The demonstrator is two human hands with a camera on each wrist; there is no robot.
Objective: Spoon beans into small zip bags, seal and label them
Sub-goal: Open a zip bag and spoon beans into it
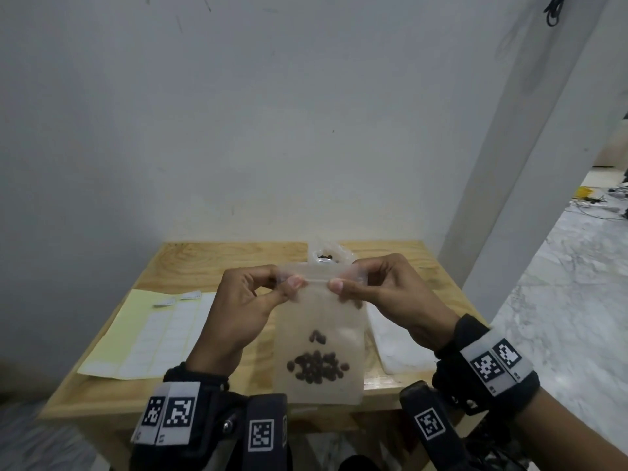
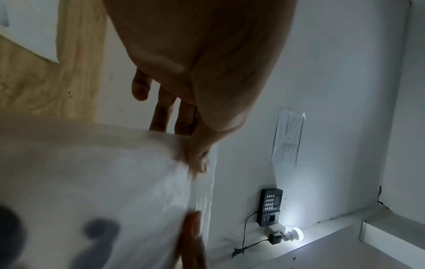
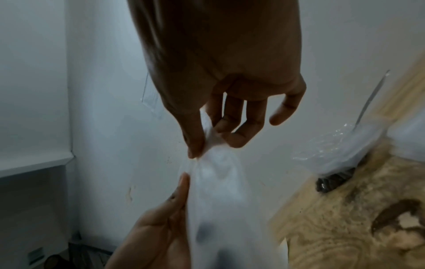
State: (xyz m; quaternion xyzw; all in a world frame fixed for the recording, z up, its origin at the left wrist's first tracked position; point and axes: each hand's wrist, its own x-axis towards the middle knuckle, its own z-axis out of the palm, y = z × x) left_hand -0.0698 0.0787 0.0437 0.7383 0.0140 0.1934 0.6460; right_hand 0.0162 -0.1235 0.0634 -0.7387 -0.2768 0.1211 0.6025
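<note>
Pale wood forms the small table [image 1: 190, 263] set against a white wall, and both hands are raised over its near half. Between them hangs a small frosted zip bag [image 1: 321, 338], upright, held clear of the tabletop, with a cluster of dark beans [image 1: 317, 367] settled low inside and a few more higher up. The left hand [image 1: 243, 307] pinches the bag's top strip at the left, thumb in front and fingers curled behind; the right hand [image 1: 390, 294] pinches the same strip at the right, thumbnail facing the camera. The thumbs sit near each other along the zip line. A sheet of white labels [image 1: 163, 334] on yellow backing lies at the table's left edge. A crinkled clear bag of beans [image 1: 328, 256] stands at the far edge behind the hands.
</note>
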